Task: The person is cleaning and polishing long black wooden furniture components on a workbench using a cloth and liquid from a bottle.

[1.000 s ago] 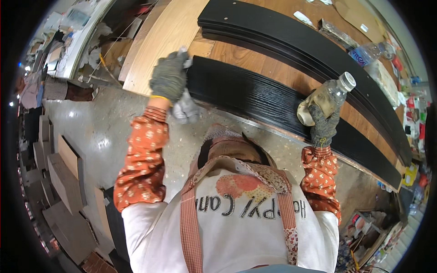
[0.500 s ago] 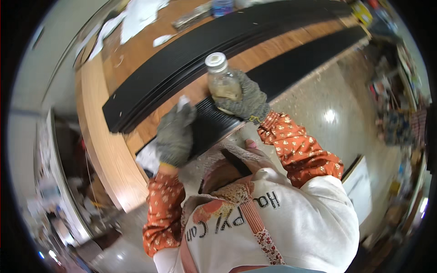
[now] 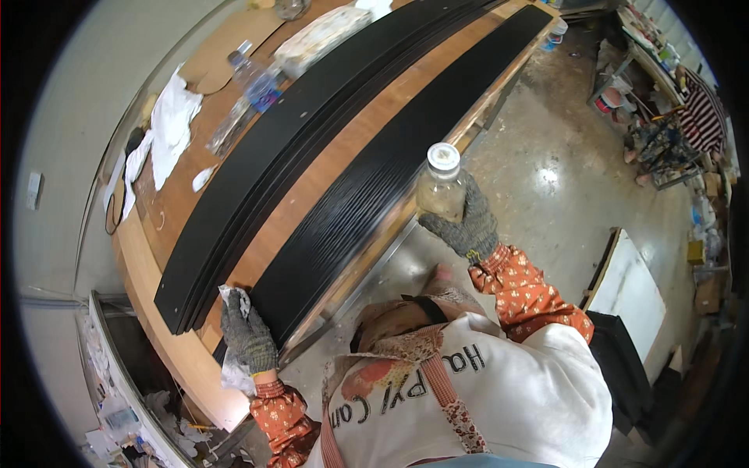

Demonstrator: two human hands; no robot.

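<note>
My right hand, in a grey knit glove, is wrapped round a clear glass bottle with a white cap. Murky contents show through the glass, and the bottle is beside the table's near edge. A crumpled white rag is in my gloved left hand, at the lower left end of a long black board. The board has a grooved, glossy surface and lies along the edge of the wooden table. Part of the rag is hidden under my fingers.
Beyond the board lies a stack of black boards. Farther back are a plastic bottle, white cloths and a wrapped bundle. A white panel leans at the right, and a striped cloth hangs farther off.
My left hand and the rag have moved down the board to its lower left end. My right hand has carried the bottle rightward, off the board. The view has turned too.
</note>
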